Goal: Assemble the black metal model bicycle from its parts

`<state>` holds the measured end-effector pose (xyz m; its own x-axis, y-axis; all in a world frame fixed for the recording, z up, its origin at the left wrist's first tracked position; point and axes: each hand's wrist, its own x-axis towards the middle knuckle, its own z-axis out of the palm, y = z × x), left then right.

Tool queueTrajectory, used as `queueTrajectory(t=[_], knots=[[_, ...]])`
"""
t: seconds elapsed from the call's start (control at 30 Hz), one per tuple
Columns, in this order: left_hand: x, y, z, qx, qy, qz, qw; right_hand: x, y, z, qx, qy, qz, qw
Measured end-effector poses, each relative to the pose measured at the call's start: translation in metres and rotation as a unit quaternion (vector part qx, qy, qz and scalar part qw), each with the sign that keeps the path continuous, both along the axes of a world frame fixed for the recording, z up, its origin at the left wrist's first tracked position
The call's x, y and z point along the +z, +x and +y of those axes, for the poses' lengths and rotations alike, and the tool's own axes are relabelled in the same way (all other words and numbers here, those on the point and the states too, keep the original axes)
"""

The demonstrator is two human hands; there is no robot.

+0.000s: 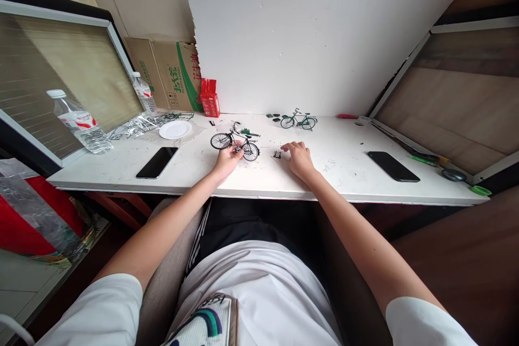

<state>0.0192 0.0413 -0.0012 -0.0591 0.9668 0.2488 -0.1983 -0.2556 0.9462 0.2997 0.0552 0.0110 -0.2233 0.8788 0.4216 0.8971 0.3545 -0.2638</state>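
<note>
My left hand [227,161] is closed on a small black model bicycle [236,141], gripping it low near the pedals and tilting it above the white table [194,175]. My right hand [299,158] rests on the table with its fingers bent and spread, the index finger reaching left. Just left of those fingertips lies a small black part [277,154], apart from the hand as far as I can see. Behind the held bicycle are green model parts [249,133]. A finished-looking green model bicycle [299,119] stands upright at the back.
Phones lie at left [157,162] and right [393,166]. A white plate [175,130], plastic wrapping, water bottles [83,121], a red box [210,98] and a carton [172,73] occupy the back left. A white board [316,38] stands behind. A computer mouse [453,174] sits far right.
</note>
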Motion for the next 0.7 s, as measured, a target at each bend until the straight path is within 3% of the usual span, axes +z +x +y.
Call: queueTrajectory(t=[0.4, 0.7], knots=[[-0.010, -0.001, -0.002, 0.007, 0.008, 0.029, 1.000, -0.010, 0.005, 0.001, -0.009, 0.020, 0.082, 0.996], [-0.014, 0.001, -0.008, 0.004, -0.014, 0.039, 0.999, 0.001, -0.012, -0.015, 0.002, 0.077, 0.200, 0.977]])
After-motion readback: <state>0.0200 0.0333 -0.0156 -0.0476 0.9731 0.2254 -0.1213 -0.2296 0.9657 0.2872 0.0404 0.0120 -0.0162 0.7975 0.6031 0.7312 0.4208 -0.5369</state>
